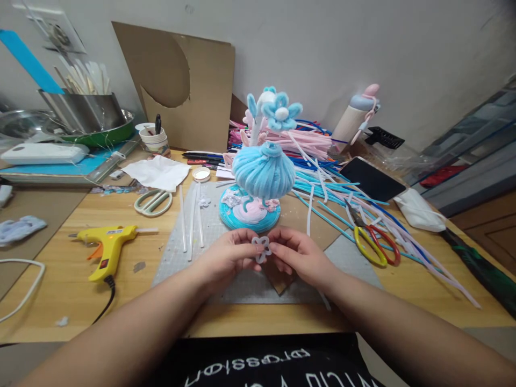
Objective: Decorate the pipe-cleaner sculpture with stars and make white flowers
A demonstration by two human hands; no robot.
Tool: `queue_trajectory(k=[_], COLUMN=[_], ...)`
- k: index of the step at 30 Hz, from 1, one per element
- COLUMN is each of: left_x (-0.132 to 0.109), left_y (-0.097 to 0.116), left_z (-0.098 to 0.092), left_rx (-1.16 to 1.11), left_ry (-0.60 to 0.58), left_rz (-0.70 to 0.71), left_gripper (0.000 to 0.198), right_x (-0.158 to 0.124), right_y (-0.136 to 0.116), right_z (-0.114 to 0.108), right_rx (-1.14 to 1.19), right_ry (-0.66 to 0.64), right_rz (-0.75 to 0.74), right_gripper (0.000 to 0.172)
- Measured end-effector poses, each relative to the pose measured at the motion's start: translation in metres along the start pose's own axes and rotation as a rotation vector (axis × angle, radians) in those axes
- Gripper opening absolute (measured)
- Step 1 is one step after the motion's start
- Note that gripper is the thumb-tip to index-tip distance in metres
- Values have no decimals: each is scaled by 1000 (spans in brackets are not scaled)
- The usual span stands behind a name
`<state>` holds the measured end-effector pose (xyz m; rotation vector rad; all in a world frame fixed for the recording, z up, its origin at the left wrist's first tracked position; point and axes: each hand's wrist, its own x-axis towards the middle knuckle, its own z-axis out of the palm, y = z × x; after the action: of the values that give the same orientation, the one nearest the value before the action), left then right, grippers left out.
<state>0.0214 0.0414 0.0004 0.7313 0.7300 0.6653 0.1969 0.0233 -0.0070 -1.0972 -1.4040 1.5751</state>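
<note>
Between my two hands is a small white flower (262, 249) made of looped pipe cleaner, its petals open rings. My left hand (237, 250) pinches it from the left, thumb on a petal. From the right, my right hand (296, 250) grips its other side with thumb and finger. Just beyond stands a blue pipe-cleaner lamp-like piece with a ribbed shade (266, 171), a round blue and pink base (229, 215), and a blue flower (281, 112) above. Under my hands lie a grey cutting mat (237, 293) and a cardboard piece (280, 278).
At left rest a yellow glue gun (107, 242) and green-handled scissors (153, 203); glue sticks (191, 226) lie nearby. Pliers (374, 244) with yellow and red handles, loose pipe cleaners (334, 188) and a phone (373, 177) are at right. Cardboard (209, 91) leans on the wall.
</note>
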Motion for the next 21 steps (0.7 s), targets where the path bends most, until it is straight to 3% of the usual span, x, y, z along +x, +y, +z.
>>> queue_trajectory(k=[6, 11, 15, 21], left_x=[2, 4, 3, 3], left_y=[-3, -5, -6, -4], left_z=[-3, -3, -3, -3], left_rx=[50, 155, 132, 89], left_ry=[-13, 48, 58, -37], left_rz=[13, 45, 42, 47], left_gripper=[23, 26, 26, 24], right_x=[-1, 0, 2, 5], right_y=[-2, 0, 2, -3], right_z=[3, 2, -1, -7], right_rx=[-52, -39, 259, 623], right_ry=[12, 12, -59, -162], right_rz=[12, 86, 186, 311], right_gripper=[22, 20, 20, 20])
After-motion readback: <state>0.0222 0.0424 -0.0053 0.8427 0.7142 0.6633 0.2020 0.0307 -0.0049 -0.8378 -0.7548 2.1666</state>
